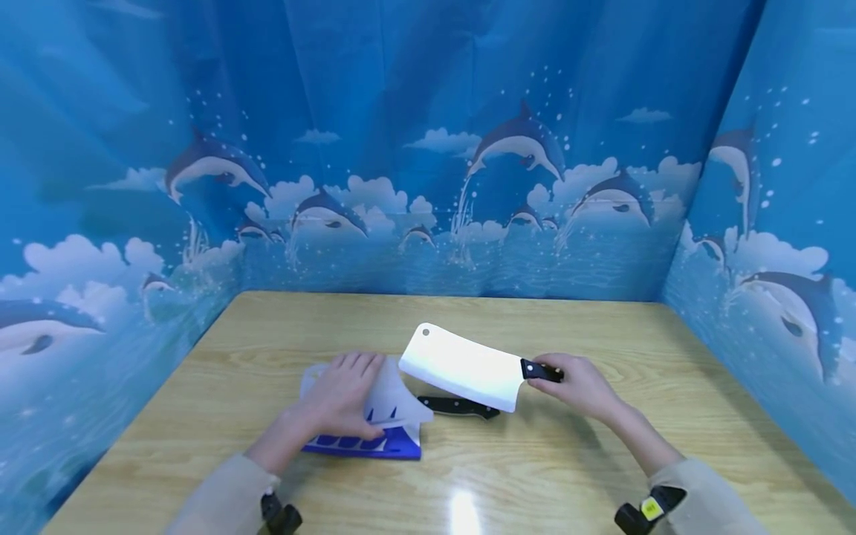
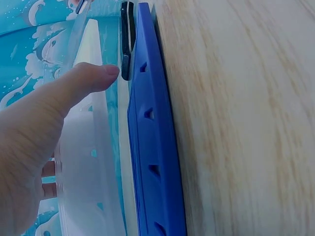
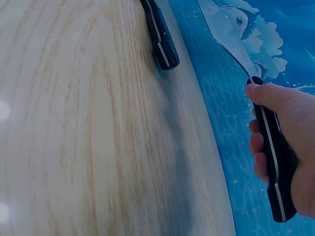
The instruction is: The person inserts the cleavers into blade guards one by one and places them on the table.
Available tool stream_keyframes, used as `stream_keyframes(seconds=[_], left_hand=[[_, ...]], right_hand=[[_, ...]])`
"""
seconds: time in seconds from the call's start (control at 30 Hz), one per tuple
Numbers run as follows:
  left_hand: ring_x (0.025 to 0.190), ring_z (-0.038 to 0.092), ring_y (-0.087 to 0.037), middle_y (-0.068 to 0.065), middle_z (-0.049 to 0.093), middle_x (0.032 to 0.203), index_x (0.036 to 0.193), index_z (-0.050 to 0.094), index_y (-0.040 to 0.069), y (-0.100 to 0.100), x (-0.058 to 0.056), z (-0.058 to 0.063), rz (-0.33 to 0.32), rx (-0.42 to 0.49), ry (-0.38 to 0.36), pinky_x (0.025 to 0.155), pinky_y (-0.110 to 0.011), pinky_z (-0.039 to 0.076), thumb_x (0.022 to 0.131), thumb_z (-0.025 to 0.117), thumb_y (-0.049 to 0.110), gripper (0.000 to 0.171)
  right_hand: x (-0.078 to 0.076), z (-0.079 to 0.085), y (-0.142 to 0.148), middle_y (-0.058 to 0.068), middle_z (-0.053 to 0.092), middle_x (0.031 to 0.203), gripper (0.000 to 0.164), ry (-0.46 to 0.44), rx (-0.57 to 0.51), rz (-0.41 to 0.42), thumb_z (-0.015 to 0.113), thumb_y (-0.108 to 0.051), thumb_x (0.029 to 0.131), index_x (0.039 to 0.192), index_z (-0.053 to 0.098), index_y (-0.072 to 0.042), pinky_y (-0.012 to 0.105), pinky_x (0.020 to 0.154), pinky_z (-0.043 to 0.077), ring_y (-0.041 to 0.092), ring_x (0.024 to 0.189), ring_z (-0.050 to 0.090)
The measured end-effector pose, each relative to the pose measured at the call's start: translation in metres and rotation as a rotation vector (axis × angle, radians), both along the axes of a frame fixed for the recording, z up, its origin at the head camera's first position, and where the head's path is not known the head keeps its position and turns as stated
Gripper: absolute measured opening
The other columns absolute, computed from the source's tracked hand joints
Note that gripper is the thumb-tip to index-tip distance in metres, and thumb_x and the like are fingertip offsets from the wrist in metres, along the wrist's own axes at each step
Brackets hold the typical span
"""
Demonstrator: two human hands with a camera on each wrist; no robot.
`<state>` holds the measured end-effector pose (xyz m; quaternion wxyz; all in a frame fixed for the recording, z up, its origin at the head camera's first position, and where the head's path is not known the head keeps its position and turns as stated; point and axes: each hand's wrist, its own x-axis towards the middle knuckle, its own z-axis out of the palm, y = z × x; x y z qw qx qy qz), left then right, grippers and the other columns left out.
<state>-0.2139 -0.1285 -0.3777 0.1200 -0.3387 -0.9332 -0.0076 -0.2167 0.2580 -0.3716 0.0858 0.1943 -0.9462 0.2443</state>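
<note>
In the head view my right hand (image 1: 576, 383) grips the black handle of a cleaver (image 1: 468, 366), its broad blade raised and pointing left. The right wrist view shows my fingers and thumb wrapped round that black handle (image 3: 270, 162). My left hand (image 1: 348, 397) holds a translucent white plastic cover (image 2: 88, 162), thumb on the near side and fingers at its far edge. Beside it is a blue plastic base (image 2: 156, 132) with several small notches. A second knife's black handle (image 1: 458, 406) lies on the table below the cleaver; its blade is hidden by the plastic.
The wooden table (image 1: 548, 475) reaches back to a blue curtain (image 1: 401, 253) printed with dolphins. More curtain stands along the left and right sides. A bright light reflection shows at the table's front.
</note>
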Motion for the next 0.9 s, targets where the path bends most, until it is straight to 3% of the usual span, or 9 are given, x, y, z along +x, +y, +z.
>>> stream_keyframes(seconds=[0.23, 0.4, 0.5, 0.73, 0.9], left_hand=[[0.117, 0.044, -0.033, -0.018, 0.047, 0.129, 0.136, 0.038, -0.004, 0.004, 0.001, 0.002, -0.001, -0.023, -0.008, 0.098, -0.051, 0.035, 0.057, 0.070, 0.067, 0.111], [0.116, 0.045, -0.032, -0.017, 0.048, 0.129, 0.136, 0.039, -0.003, 0.009, 0.000, 0.003, -0.030, 0.004, 0.026, 0.095, -0.052, 0.037, 0.057, 0.069, 0.067, 0.110], [0.118, 0.044, -0.032, -0.017, 0.048, 0.130, 0.137, 0.038, -0.003, 0.009, -0.001, 0.002, -0.030, 0.029, 0.034, 0.096, -0.052, 0.036, 0.058, 0.069, 0.066, 0.110], [0.119, 0.044, -0.032, -0.016, 0.048, 0.132, 0.139, 0.038, -0.001, 0.004, -0.003, 0.001, -0.019, 0.045, 0.015, 0.098, -0.052, 0.035, 0.057, 0.070, 0.067, 0.111], [0.119, 0.044, -0.032, -0.014, 0.048, 0.132, 0.138, 0.040, 0.000, 0.001, -0.002, 0.004, -0.017, 0.051, -0.010, 0.098, -0.052, 0.035, 0.056, 0.071, 0.066, 0.109]], right_hand=[[0.001, 0.001, -0.003, 0.008, 0.067, 0.098, 0.032, 0.051, 0.074, 0.011, 0.069, -0.028, 0.083, 0.105, 0.067, -0.005, 0.035, 0.065, 0.049, 0.021, 0.083, 0.062], [0.005, 0.004, -0.011, 0.007, 0.068, 0.092, 0.038, 0.195, 0.243, -0.003, 0.073, -0.028, 0.078, 0.110, 0.065, -0.009, 0.035, 0.055, 0.048, 0.023, 0.075, 0.064], [0.008, 0.003, -0.015, 0.006, 0.069, 0.087, 0.039, 0.286, 0.274, 0.003, 0.076, -0.026, 0.075, 0.109, 0.065, -0.010, 0.032, 0.049, 0.046, 0.021, 0.069, 0.065], [0.009, -0.002, -0.014, 0.009, 0.069, 0.084, 0.041, 0.424, 0.249, 0.102, 0.079, -0.018, 0.071, 0.108, 0.065, -0.006, 0.033, 0.052, 0.051, 0.020, 0.069, 0.066], [0.010, -0.004, -0.011, 0.008, 0.069, 0.085, 0.040, 0.405, 0.264, 0.218, 0.078, -0.015, 0.072, 0.108, 0.063, -0.007, 0.031, 0.053, 0.051, 0.019, 0.069, 0.065]])
